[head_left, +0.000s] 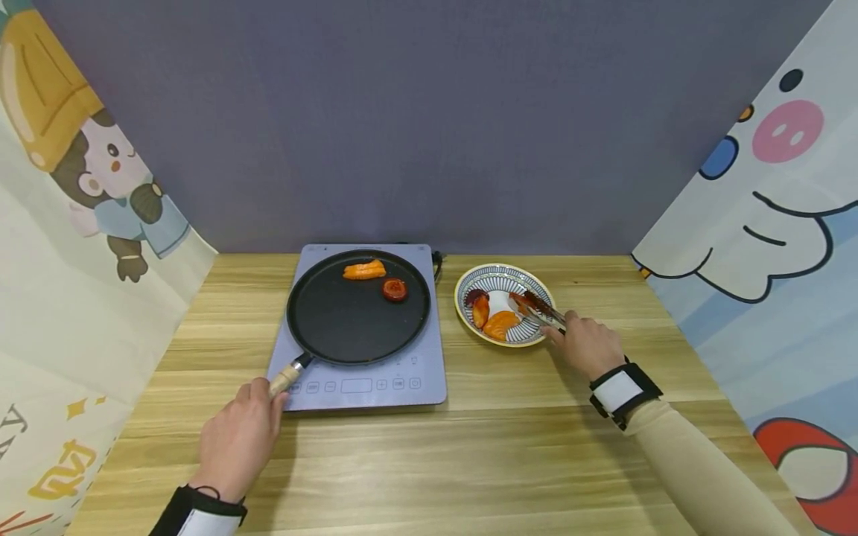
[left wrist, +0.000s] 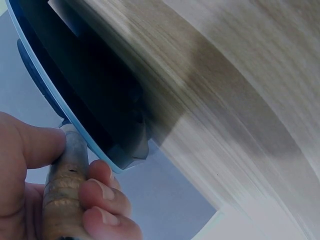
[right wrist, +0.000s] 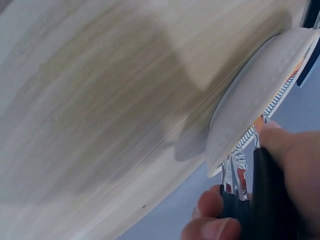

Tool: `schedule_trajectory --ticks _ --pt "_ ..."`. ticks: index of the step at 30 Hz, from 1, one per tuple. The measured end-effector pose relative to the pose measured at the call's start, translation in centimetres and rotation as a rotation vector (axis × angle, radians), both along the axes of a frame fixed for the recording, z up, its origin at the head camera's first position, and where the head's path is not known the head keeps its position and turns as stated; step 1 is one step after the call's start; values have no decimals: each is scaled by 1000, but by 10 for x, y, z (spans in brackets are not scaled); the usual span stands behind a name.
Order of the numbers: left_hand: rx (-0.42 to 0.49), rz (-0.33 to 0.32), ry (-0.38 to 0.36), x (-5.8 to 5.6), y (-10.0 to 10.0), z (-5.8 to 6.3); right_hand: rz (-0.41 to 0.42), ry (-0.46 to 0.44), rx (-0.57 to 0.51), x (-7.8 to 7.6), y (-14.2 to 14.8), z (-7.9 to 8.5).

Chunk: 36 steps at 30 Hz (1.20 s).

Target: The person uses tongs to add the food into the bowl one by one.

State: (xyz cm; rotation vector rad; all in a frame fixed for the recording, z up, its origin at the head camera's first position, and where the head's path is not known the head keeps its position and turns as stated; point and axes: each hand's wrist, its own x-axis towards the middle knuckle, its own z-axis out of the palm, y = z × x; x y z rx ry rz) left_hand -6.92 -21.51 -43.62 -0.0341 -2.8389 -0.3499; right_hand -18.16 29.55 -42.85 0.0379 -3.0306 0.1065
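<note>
My left hand [head_left: 237, 439] grips the wooden handle [left wrist: 65, 195] of a flat black pan [head_left: 355, 320]. On the pan's far side lie an orange piece of food [head_left: 364, 270] that looks like salmon and a small round red piece [head_left: 394, 289]. In my right hand [head_left: 593, 346] is a pair of metal tongs with black grips [right wrist: 270, 190]. Their tips reach into a patterned plate [head_left: 506, 269], beside a reddish-brown food piece. The plate also holds an orange salmon-like piece [head_left: 501, 326], an orange-red piece [head_left: 480, 311] and a dark red one. Whether the tips pinch anything is unclear.
Beneath the pan is a grey induction cooker [head_left: 429, 372] with touch buttons along its front. A black cord [head_left: 438, 260] comes out behind it. The wooden table [head_left: 429, 469] ends at a grey back panel [head_left: 429, 134], with printed cloths at both sides.
</note>
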Motion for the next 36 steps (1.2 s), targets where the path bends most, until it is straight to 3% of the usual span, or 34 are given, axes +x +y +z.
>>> schedule_trajectory --ticks 17,26,36 --pt "0 -10 24 0 0 -1 1 -6 -18 -1 7 -2" --pt "6 -12 20 0 0 -1 -15 -127 -76 -2 9 4" --pt "-7 -5 14 -1 -1 -2 -16 -158 -94 -4 10 5"
